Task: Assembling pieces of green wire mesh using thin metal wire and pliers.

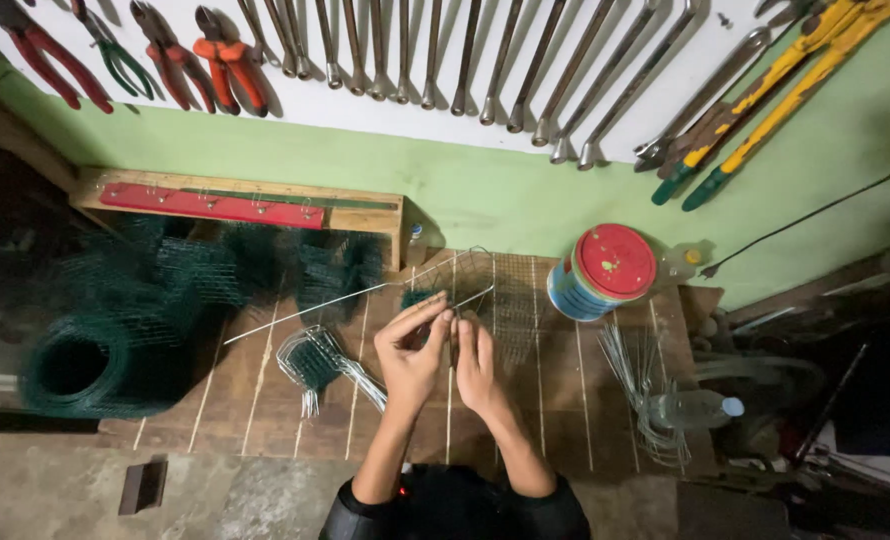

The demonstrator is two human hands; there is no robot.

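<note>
Just left of the red-lidded tin (pixel 601 272), the left hand (pixel 412 350) and right hand (pixel 476 362) meet over the wooden tabletop (pixel 555 400), fingers pinched shut on a thin wire (pixel 310 310). Beyond them sits a wire-mesh piece (pixel 495 290) (its outline hard to trace), and whether they touch it is unclear.

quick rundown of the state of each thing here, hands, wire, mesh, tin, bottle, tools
left hand: fingers pinched on the long wire
right hand: fingertips on the wire piece
long wire: straight, slanting across the board
wire piece: bent, partly formed
green mesh roll: rolled up, lying on its side
tin: red lid on
plastic bottle: lying down, capped
pliers: hung on the wall
</note>
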